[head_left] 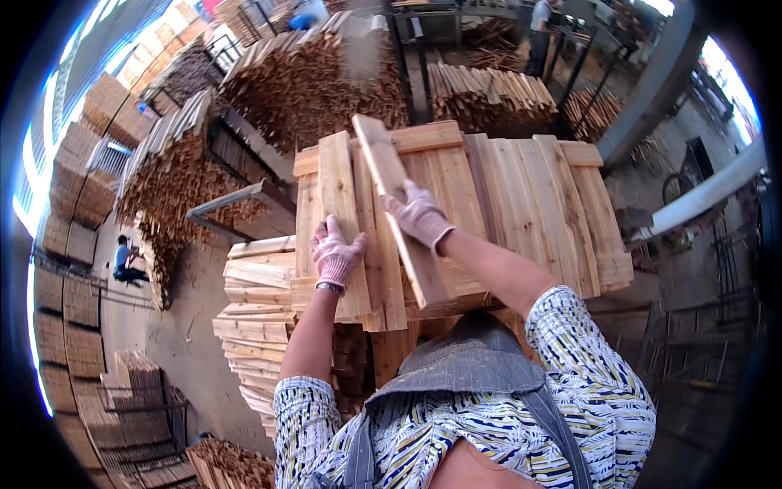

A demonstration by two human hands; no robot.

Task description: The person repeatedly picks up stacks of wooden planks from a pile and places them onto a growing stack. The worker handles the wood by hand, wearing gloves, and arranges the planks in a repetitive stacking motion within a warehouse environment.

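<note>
My right hand [419,217], in a pale pink work glove, grips a wooden board [380,155] around its middle. The board slants across the stack with one long edge lifted. My left hand [336,254], gloved the same way, lies with fingers spread on a flat plank [336,175] at the stack's left side. Beneath both hands, several planks [521,187] lie side by side, running away from me. Crosswise boards [432,137] show at the far end of the stack. The right palm and part of its thumb are hidden.
A lower stack of boards [252,277] stands at the left, beside a metal frame [244,196]. Tall piles of wood strips [318,90] rise behind. A slanting post [664,81] stands at the right. One person [128,262] sits far left; another [539,37] stands at the back.
</note>
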